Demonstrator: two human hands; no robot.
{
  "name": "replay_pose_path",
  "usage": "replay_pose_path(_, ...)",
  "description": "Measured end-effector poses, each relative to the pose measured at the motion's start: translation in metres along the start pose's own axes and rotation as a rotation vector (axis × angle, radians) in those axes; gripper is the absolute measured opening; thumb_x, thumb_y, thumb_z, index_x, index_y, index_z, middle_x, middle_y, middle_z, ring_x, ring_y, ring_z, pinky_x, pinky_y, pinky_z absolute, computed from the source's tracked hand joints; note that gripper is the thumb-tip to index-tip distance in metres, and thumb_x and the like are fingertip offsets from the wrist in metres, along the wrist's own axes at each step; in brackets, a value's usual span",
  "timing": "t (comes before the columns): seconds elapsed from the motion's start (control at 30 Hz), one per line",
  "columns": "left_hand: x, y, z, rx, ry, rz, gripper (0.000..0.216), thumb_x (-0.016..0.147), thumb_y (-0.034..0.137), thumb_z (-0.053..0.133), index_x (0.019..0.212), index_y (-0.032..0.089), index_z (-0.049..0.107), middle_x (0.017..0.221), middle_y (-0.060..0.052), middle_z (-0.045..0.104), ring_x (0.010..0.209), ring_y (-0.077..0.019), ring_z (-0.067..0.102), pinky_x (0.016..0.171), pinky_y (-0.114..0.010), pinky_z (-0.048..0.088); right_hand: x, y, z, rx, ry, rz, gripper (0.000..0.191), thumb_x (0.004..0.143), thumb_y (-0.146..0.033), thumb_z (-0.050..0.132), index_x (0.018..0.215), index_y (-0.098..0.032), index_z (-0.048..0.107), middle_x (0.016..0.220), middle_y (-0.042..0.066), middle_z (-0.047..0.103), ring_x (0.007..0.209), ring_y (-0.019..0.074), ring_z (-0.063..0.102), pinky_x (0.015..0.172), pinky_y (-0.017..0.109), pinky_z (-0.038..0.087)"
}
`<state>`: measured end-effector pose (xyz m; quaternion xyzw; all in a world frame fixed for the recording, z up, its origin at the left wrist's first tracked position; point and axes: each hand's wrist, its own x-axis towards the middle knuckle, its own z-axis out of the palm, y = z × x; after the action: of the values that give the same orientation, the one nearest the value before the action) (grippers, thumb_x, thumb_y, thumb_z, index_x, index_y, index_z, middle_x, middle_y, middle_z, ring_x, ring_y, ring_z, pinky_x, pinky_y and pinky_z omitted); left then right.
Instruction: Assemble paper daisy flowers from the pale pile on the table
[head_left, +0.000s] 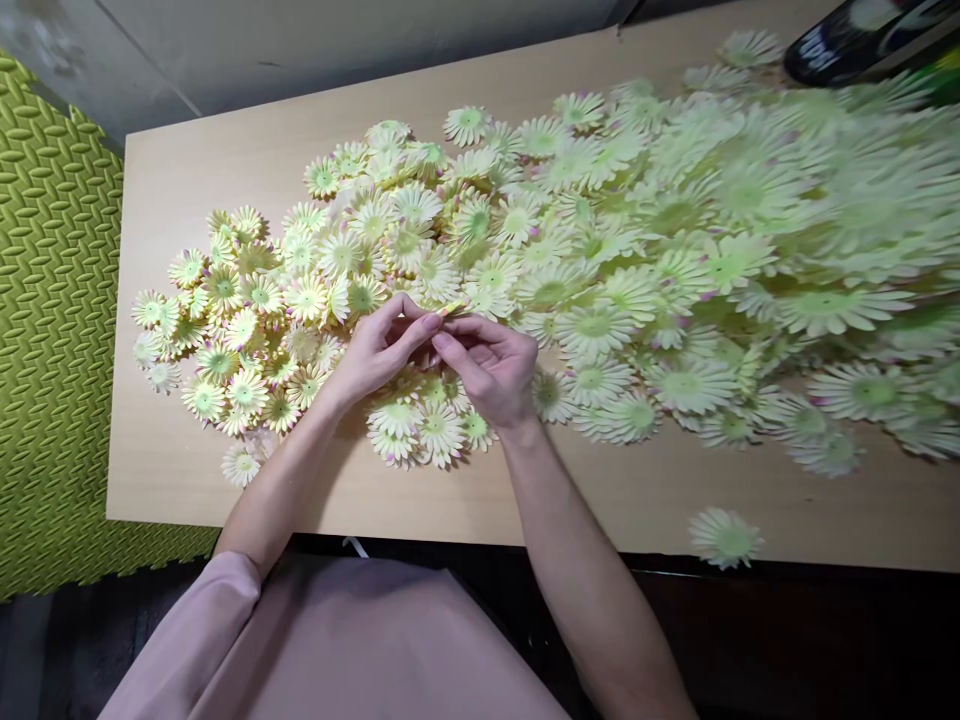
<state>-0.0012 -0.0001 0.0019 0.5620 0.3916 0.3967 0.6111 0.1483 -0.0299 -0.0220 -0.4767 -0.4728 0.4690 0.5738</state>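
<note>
My left hand (386,345) and my right hand (491,365) meet over the middle of the table, thumbs and fingertips pinched close together. Between them is a small yellowish artificial flower piece (451,309), seen nearly edge-on and mostly covered by my fingers. Pale yellow-green artificial flowers (439,430) lie just below my hands. A pile of smaller flowers (244,330) spreads to the left of my left hand. Larger, looser petal layers (690,385) are heaped to the right of my right hand, some with pinkish tips.
The wooden table (450,505) stands against a grey wall (337,40). A dark bottle (847,45) lies or leans at the back right. One single flower (725,537) sits at the front edge. Green foam matting (60,330) covers the left side.
</note>
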Motion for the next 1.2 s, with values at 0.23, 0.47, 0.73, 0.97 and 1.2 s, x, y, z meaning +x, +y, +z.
replay_pose_path(0.23, 0.0, 0.002, 0.0, 0.004, -0.005, 0.005, 0.033, 0.088, 0.05, 0.062, 0.081, 0.019, 0.05, 0.064, 0.002, 0.06, 0.057, -0.008, 0.057, 0.053, -0.021, 0.042, 0.0, -0.002, 0.0, 0.014, -0.02, -0.026, 0.008, 0.079, -0.028, 0.076, 0.085, -0.023, 0.074, 0.078, 0.002, 0.073, 0.062, 0.0155, 0.069, 0.058, 0.03, 0.062)
replay_pose_path(0.47, 0.0, 0.001, 0.0, 0.018, 0.0, 0.001, 0.036, 0.087, 0.052, 0.062, 0.082, 0.019, 0.051, 0.065, 0.002, 0.06, 0.057, -0.0079, 0.057, 0.053, -0.021, 0.043, 0.001, 0.002, -0.001, -0.007, -0.012, -0.029, 0.011, 0.079, -0.032, 0.076, 0.085, -0.023, 0.072, 0.079, 0.002, 0.074, 0.06, 0.0163, 0.069, 0.056, 0.032, 0.061)
replay_pose_path(0.73, 0.0, -0.003, -0.001, 0.142, 0.017, 0.062, 0.038, 0.088, 0.057, 0.058, 0.086, 0.02, 0.052, 0.063, 0.003, 0.058, 0.054, -0.0078, 0.05, 0.052, -0.021, 0.038, 0.001, 0.003, -0.003, -0.03, -0.024, -0.025, 0.012, 0.081, -0.036, 0.073, 0.083, -0.024, 0.068, 0.069, 0.0, 0.069, 0.056, 0.0148, 0.064, 0.05, 0.029, 0.054)
replay_pose_path(0.97, 0.003, -0.005, -0.002, 0.24, 0.106, 0.08, 0.04, 0.091, 0.058, 0.052, 0.079, 0.02, 0.05, 0.058, 0.005, 0.039, 0.052, -0.0076, 0.034, 0.051, -0.023, 0.028, 0.005, 0.005, -0.006, 0.072, -0.078, 0.007, 0.012, 0.08, -0.034, 0.073, 0.078, -0.023, 0.067, 0.062, -0.002, 0.064, 0.054, 0.0135, 0.06, 0.054, 0.029, 0.052)
replay_pose_path(1.2, 0.001, -0.002, -0.003, 0.138, 0.075, 0.042, 0.039, 0.09, 0.056, 0.055, 0.078, 0.02, 0.05, 0.058, 0.005, 0.042, 0.051, -0.0069, 0.039, 0.051, -0.022, 0.032, 0.008, 0.009, -0.011, 0.139, -0.095, 0.07, 0.016, 0.075, -0.034, 0.075, 0.072, -0.021, 0.066, 0.058, -0.003, 0.061, 0.049, 0.0129, 0.057, 0.051, 0.029, 0.052)
